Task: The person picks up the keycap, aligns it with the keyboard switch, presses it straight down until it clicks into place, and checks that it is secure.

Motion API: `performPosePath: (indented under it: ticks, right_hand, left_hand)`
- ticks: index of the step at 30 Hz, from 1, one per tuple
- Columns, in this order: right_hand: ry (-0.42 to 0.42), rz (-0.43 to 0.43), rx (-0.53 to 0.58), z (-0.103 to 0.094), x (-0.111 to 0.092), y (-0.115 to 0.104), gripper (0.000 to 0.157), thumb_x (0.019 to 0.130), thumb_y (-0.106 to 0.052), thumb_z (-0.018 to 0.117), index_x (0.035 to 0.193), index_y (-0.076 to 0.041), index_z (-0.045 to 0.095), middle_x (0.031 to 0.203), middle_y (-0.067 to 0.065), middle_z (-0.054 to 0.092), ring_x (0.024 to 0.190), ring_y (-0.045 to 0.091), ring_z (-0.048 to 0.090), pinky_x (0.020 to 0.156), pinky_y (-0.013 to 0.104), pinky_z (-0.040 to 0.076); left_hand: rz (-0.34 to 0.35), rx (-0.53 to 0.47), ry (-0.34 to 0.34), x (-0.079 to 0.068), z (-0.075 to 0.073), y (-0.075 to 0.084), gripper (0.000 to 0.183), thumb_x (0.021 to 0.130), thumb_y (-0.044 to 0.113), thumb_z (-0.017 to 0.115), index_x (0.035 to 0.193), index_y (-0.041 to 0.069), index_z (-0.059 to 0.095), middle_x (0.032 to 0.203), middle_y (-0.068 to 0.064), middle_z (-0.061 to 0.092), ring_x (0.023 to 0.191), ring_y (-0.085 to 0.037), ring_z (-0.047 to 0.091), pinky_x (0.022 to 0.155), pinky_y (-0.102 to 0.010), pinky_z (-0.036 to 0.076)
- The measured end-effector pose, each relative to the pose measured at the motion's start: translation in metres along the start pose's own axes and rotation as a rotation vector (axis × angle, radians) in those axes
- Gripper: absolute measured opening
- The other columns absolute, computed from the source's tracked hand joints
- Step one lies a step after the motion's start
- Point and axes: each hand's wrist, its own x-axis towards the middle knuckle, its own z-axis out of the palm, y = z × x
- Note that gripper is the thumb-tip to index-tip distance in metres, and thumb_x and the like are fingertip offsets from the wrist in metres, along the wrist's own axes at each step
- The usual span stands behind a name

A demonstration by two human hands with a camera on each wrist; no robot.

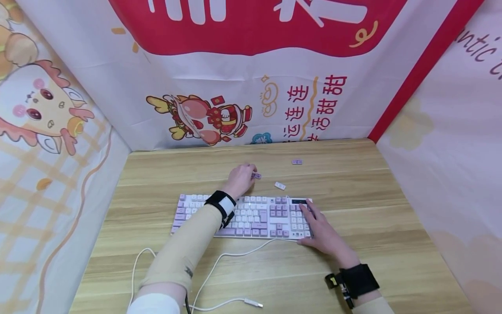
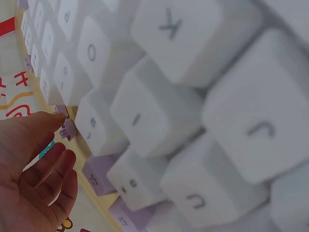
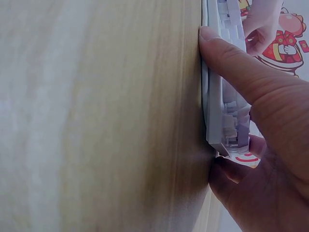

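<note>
A white and lilac keyboard (image 1: 241, 218) lies across the wooden table. Beyond its back edge, my left hand (image 1: 240, 179) pinches a small purple piece (image 1: 256, 175) that looks like a short row of keycaps. In the left wrist view the thumb is on that purple piece (image 2: 67, 128), the other fingers loosely curled. My right hand (image 1: 320, 231) grips the keyboard's right end, thumb at the front edge and fingers over the number keys and side. The right wrist view shows the thumb (image 3: 241, 67) along the front edge of the keyboard (image 3: 215, 106).
A small white piece (image 1: 280, 186) lies behind the keyboard, and another purple piece (image 1: 296, 162) is farther back. In front, a white cable (image 1: 225, 255) curves over the table (image 1: 282, 274) to a plug (image 1: 252, 302). Printed cloths (image 1: 251, 87) stand around the table.
</note>
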Motion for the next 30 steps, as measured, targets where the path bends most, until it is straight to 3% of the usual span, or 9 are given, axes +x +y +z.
performPosePath:
  ticks: [13,20,30]
  right_hand:
    - [0.028,-0.016,-0.014,0.0,-0.001,0.0,0.108,0.073,-0.031,0.089,0.157,-0.007,0.026,0.165,0.025,0.014,0.142,0.051,0.033,0.111,0.06,0.04]
    - [0.011,-0.001,0.004,0.0,0.0,0.0,0.108,0.075,-0.031,0.088,0.158,-0.009,0.023,0.166,0.024,0.011,0.144,0.05,0.031,0.112,0.061,0.039]
    - [-0.003,0.01,0.003,0.0,0.001,0.0,0.107,0.076,-0.033,0.087,0.159,-0.009,0.023,0.166,0.022,0.01,0.145,0.049,0.03,0.114,0.059,0.037]
  left_hand:
    - [0.012,0.02,-0.036,0.005,0.008,0.001,0.029,0.093,0.009,0.068,0.122,0.009,0.064,0.117,-0.01,0.069,0.105,-0.025,0.067,0.09,-0.038,0.057]
    - [-0.02,-0.091,-0.068,0.005,0.005,-0.005,0.025,0.091,-0.003,0.064,0.115,0.003,0.068,0.114,-0.013,0.069,0.106,-0.027,0.067,0.094,-0.036,0.056]
    - [-0.063,-0.21,-0.115,0.0,-0.003,-0.022,0.024,0.092,0.005,0.067,0.115,0.01,0.066,0.114,-0.008,0.069,0.107,-0.023,0.065,0.096,-0.037,0.055]
